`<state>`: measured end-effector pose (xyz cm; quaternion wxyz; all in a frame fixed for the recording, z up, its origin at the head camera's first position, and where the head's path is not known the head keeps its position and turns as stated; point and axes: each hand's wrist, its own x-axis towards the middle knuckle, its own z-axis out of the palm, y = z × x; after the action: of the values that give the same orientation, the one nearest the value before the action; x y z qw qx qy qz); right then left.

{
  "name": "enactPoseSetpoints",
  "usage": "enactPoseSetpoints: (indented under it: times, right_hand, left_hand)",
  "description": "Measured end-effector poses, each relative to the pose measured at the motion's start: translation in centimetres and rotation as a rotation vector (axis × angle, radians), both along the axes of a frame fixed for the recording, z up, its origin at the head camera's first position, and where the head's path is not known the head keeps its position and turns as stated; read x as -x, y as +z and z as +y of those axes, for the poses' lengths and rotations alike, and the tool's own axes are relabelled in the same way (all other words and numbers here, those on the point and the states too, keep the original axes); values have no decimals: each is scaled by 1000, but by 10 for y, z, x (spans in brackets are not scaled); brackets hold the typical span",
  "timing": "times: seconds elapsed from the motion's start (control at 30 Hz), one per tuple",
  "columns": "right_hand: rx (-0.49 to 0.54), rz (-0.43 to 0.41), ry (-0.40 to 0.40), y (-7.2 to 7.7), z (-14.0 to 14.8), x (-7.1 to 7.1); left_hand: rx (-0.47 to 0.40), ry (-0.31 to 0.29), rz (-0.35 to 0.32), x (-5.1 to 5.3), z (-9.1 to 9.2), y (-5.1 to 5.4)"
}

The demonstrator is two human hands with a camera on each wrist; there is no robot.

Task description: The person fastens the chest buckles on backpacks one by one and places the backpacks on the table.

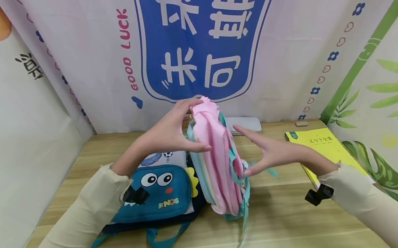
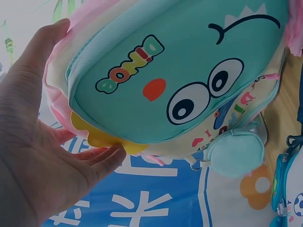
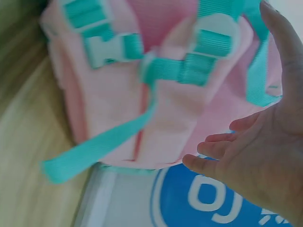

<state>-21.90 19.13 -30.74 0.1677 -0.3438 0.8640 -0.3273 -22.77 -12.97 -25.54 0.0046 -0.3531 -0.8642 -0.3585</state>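
A pink backpack (image 1: 215, 158) stands on edge near the middle of the table, its padded side facing the head camera. My left hand (image 1: 165, 133) grips its upper part, thumb on the near side and fingers on the far side. The left wrist view shows its teal front pocket (image 2: 137, 80) with cartoon eyes and a round teal pouch (image 2: 236, 153). On the strap side, my right hand (image 1: 278, 152) is spread with its fingers apart; whether it touches the bag I cannot tell. Teal straps (image 3: 102, 146) hang there. A blue dinosaur backpack (image 1: 137, 195) lies flat to the left.
A yellow book (image 1: 321, 147) lies at the right of the wooden table (image 1: 286, 228). Behind the pink backpack is a flat white object (image 1: 246, 124), partly hidden. A small brown block (image 1: 301, 123) sits at the back edge, before a printed cloth backdrop (image 1: 106, 69).
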Motion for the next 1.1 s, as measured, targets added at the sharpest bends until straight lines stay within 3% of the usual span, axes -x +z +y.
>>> enactPoseSetpoints:
  times: [0.4, 0.67, 1.1]
  right_hand:
    - [25, -88, 22, -47, 12, -5]
    - [66, -83, 66, -75, 11, -5]
    - [109, -141, 67, -97, 9, -8]
  left_hand:
    - [-40, 4, 0, 2, -8, -9]
    - [-64, 44, -40, -1, -14, -12]
    - [-84, 82, -87, -4, -18, -15]
